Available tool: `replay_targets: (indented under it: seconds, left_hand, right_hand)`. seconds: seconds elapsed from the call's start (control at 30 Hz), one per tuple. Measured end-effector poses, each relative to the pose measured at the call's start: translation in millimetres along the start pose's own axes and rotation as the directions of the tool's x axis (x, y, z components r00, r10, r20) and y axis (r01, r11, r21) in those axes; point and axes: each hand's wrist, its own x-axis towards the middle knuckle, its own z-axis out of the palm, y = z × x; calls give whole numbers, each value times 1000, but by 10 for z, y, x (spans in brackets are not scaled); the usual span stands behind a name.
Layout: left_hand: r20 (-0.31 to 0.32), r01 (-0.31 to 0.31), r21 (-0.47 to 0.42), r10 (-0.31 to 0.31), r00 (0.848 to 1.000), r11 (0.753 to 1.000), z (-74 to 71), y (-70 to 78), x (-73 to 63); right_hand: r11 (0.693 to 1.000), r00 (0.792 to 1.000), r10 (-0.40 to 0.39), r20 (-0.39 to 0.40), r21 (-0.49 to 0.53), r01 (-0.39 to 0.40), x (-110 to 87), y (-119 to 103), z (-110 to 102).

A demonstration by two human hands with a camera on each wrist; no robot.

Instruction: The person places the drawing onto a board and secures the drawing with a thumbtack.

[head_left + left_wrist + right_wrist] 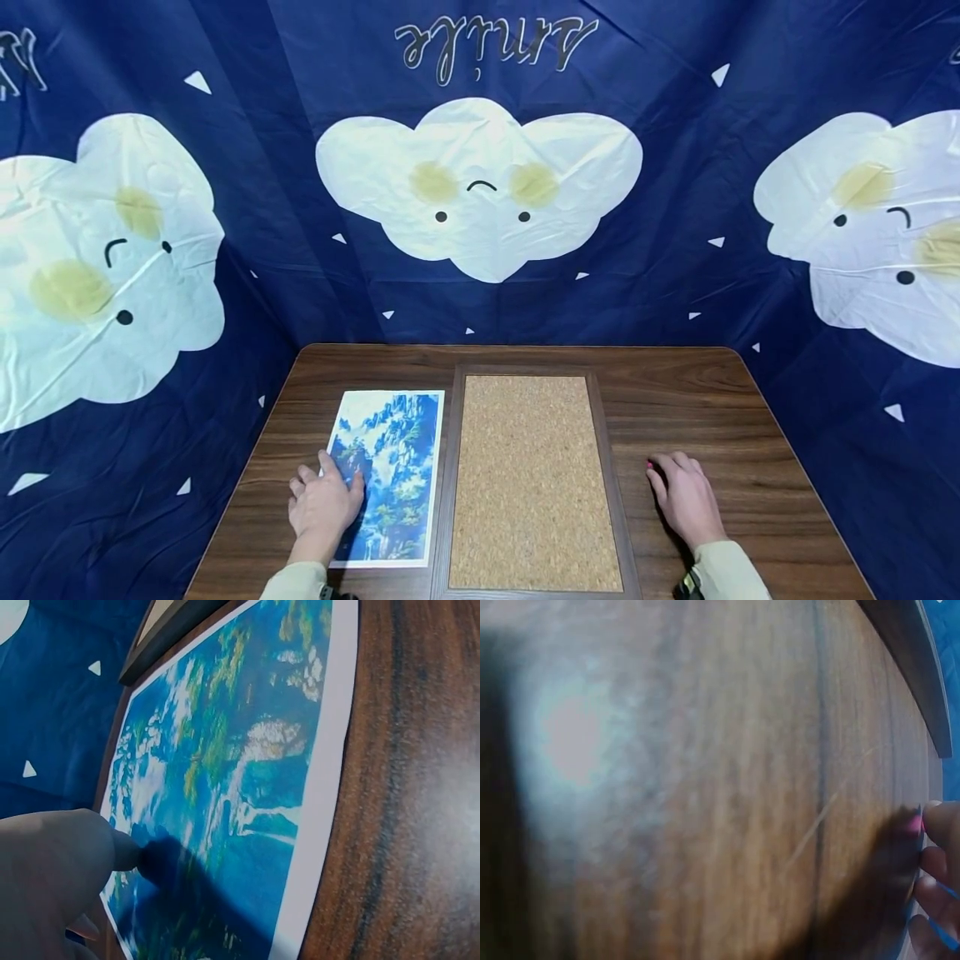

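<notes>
My left hand (324,500), its fingers spread, lies over the left edge of a printed picture (397,475) of blue mountains, trees and mist with a white border. In the left wrist view the thumb (124,851) is over the print and casts a shadow on it. On the table to the right, my right hand (686,493) has its fingers bent and pinches a small bright-pink thing (649,465) at the thumb and fingertips. The right wrist view shows the pink thing (913,823) low over the wood, mostly covered by the fingers.
A cork board (532,483) in a brown wooden frame (611,450) lies between the hands, just right of the print. All of this is on a dark wood-grain table (690,387). Dark blue cloth (480,312) with white clouds hangs behind and on both sides.
</notes>
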Motion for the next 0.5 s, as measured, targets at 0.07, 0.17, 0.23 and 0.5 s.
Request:
replay_targets:
  seconds: [0.07,0.17,0.23,0.5]
  left_hand:
    - [-6,2,12,-1,1000,1000,-10,7,0]
    - [-13,5,32,-5,1000,999,-23,13,7]
    - [-16,5,43,-4,1000,999,-35,16,10]
    - [-15,33,42,-32,999,999,-68,34,27]
  right_hand:
    - [1000,1000,-8,0,2,8,13,-5,5]
    - [1000,1000,-7,5,4,7,29,-15,11]
    - [1000,1000,-4,9,1,4,37,-23,11]
    - [1000,1000,7,22,-16,-7,62,-41,17]
